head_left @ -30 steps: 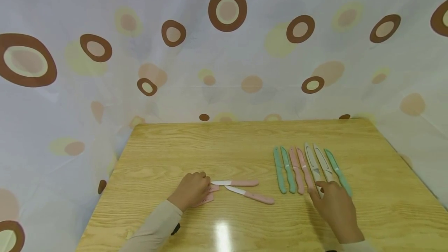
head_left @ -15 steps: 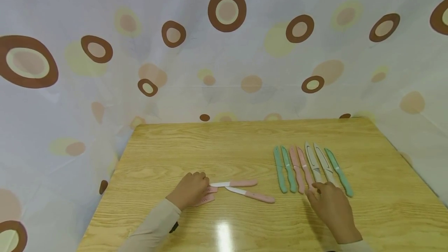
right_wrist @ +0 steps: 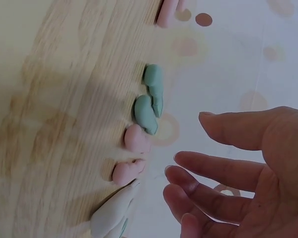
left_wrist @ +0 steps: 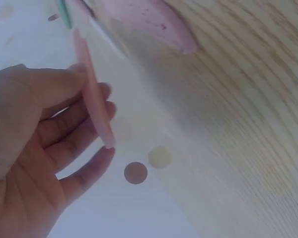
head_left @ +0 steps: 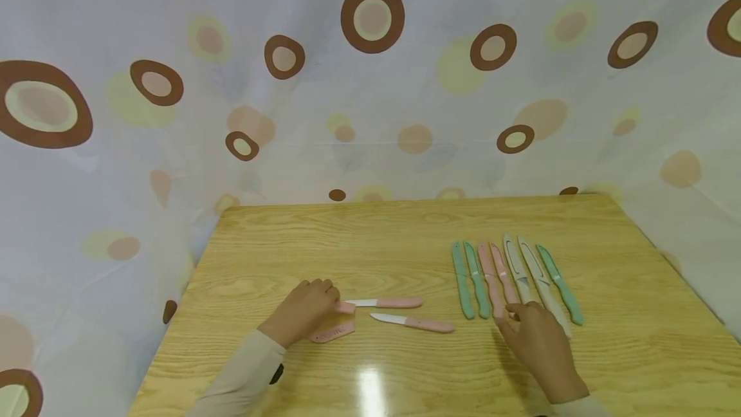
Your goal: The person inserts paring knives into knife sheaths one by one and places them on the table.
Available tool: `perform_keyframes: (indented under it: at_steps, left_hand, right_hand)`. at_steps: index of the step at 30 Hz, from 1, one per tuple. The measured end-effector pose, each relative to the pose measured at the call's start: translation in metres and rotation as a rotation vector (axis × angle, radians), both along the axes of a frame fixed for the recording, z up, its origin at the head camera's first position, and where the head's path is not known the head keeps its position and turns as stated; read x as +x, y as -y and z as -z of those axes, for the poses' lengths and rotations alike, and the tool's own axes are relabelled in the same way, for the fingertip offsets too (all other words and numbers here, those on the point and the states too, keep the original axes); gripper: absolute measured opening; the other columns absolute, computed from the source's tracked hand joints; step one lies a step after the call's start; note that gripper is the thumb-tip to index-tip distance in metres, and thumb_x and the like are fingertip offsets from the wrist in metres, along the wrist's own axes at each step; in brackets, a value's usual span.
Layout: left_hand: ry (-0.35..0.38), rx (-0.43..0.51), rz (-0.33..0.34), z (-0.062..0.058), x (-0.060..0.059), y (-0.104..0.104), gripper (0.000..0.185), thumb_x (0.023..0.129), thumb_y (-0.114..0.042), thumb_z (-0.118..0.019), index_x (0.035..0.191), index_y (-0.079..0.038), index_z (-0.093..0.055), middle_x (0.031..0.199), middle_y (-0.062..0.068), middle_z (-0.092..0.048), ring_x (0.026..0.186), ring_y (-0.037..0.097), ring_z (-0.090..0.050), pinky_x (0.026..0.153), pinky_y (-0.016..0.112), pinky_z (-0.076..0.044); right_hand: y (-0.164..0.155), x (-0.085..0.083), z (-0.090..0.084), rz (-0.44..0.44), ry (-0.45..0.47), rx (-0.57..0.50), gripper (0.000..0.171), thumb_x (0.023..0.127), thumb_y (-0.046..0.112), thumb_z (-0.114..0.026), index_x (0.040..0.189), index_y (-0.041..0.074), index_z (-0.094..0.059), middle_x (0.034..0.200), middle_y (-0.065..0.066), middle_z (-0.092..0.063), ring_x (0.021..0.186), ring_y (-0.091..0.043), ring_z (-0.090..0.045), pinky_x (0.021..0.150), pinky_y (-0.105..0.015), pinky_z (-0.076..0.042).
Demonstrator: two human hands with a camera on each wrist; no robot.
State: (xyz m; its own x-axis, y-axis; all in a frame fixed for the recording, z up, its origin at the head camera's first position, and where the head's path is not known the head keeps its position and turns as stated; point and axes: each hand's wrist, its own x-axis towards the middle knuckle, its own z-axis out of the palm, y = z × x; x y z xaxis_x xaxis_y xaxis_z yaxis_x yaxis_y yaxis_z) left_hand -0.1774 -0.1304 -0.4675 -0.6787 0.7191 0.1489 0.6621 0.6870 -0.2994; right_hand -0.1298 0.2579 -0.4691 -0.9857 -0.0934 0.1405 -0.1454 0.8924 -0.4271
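Note:
My left hand (head_left: 303, 311) pinches a pink blade sheath (left_wrist: 94, 94) between thumb and fingers, held off the wooden table. A second pink sheath (head_left: 334, 333) lies on the table just below that hand. To its right lie two bare paring knives with white blades and pink handles, an upper knife (head_left: 399, 302) and a lower knife (head_left: 428, 325). The upper blade's tip is close by the held sheath; whether they touch I cannot tell. My right hand (head_left: 541, 346), fingers loosely bent and holding nothing, hovers near the handle ends of a row of sheathed knives.
The row runs from two green knives (head_left: 461, 282) through two pink knives (head_left: 491, 282) and two cream knives (head_left: 541, 278) to one green knife (head_left: 560, 285). A patterned curtain (head_left: 370, 95) hangs behind and beside the wooden table (head_left: 347, 237).
My left hand has drawn slightly left with one sheath, baring the other on the table. The upper knife has shifted slightly left. My right hand has drifted a little left.

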Motion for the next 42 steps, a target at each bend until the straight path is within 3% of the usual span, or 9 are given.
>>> perform_keyframes:
  at_steps: [6,9,14,19,21,26,31,35,42]
  left_hand:
    - [-0.08,0.23,0.055,-0.009,-0.002,0.0,0.02,0.086,-0.015,-0.072,0.1,-0.005,-0.062,0.095,0.004,-0.062,0.087,0.017,-0.06,0.073,0.032,-0.055]
    - [-0.111,0.292,0.058,-0.014,-0.002,-0.002,0.021,0.089,-0.016,-0.066,0.105,-0.005,-0.058,0.102,0.005,-0.061,0.094,0.019,-0.059,0.082,0.037,-0.053]
    - [-0.139,0.34,0.049,-0.023,-0.001,-0.007,0.022,0.092,-0.018,-0.062,0.109,-0.005,-0.058,0.105,0.005,-0.061,0.098,0.02,-0.059,0.087,0.038,-0.052]
    - [-0.15,0.386,0.082,-0.027,0.001,-0.008,0.028,0.103,-0.024,-0.041,0.108,-0.004,-0.059,0.103,0.005,-0.061,0.096,0.02,-0.06,0.088,0.038,-0.051]
    - [-0.145,0.406,0.091,-0.028,0.001,-0.008,0.027,0.103,-0.023,-0.041,0.108,-0.004,-0.059,0.103,0.005,-0.061,0.095,0.019,-0.06,0.087,0.038,-0.051]
    - [-0.134,0.451,0.117,-0.029,0.0,-0.009,0.018,0.093,-0.014,-0.061,0.106,-0.002,-0.06,0.101,0.006,-0.061,0.091,0.02,-0.06,0.082,0.035,-0.053]
    - [-0.128,0.492,0.146,-0.028,-0.001,-0.011,0.031,0.104,-0.024,-0.038,0.104,0.0,-0.06,0.099,0.007,-0.061,0.087,0.018,-0.061,0.077,0.027,-0.054]
    - [-0.115,0.514,0.16,-0.028,-0.002,-0.012,0.043,0.106,-0.028,-0.027,0.105,-0.001,-0.059,0.1,0.006,-0.061,0.088,0.016,-0.061,0.078,0.023,-0.053]
    - [-0.086,0.526,0.168,-0.027,0.001,-0.01,0.035,0.104,-0.025,-0.035,0.103,0.0,-0.06,0.098,0.007,-0.06,0.086,0.016,-0.06,0.076,0.022,-0.054]
  right_hand:
    - [0.015,-0.004,-0.005,-0.043,-0.042,0.012,0.034,0.079,0.013,-0.077,0.099,-0.012,-0.067,0.08,-0.019,-0.066,0.068,-0.029,-0.064,0.06,-0.041,-0.057]
    - [0.026,-0.007,-0.008,-0.059,-0.032,0.005,0.034,0.079,0.013,-0.077,0.101,-0.011,-0.067,0.081,-0.018,-0.065,0.069,-0.027,-0.063,0.059,-0.039,-0.057]
    - [0.046,-0.012,-0.012,-0.079,-0.027,-0.008,0.034,0.078,0.01,-0.078,0.102,-0.011,-0.067,0.085,-0.019,-0.065,0.072,-0.029,-0.064,0.062,-0.039,-0.058]
    - [0.068,-0.015,-0.012,-0.108,0.004,-0.028,0.032,0.077,0.007,-0.078,0.103,-0.008,-0.068,0.09,-0.019,-0.065,0.078,-0.03,-0.064,0.066,-0.039,-0.058]
    - [0.075,-0.016,-0.011,-0.128,0.014,-0.032,0.028,0.077,0.006,-0.078,0.1,-0.007,-0.069,0.091,-0.017,-0.065,0.08,-0.03,-0.064,0.068,-0.039,-0.058]
    - [0.094,-0.022,-0.008,-0.245,0.057,-0.002,0.01,0.076,0.003,-0.078,0.081,0.0,-0.07,0.082,-0.009,-0.065,0.074,-0.022,-0.063,0.066,-0.035,-0.057]
    - [0.108,-0.03,0.001,-0.363,0.026,0.077,0.012,0.076,0.002,-0.078,0.075,0.003,-0.066,0.074,-0.004,-0.06,0.067,-0.018,-0.057,0.062,-0.031,-0.054]
    - [0.114,-0.034,0.008,-0.353,0.044,0.087,0.012,0.076,0.0,-0.078,0.076,0.002,-0.066,0.071,-0.005,-0.056,0.063,-0.018,-0.054,0.056,-0.029,-0.051]
    - [0.115,-0.036,0.018,-0.346,0.122,0.11,0.009,0.079,-0.003,-0.074,0.076,0.002,-0.067,0.072,-0.006,-0.059,0.063,-0.019,-0.058,0.058,-0.028,-0.053]
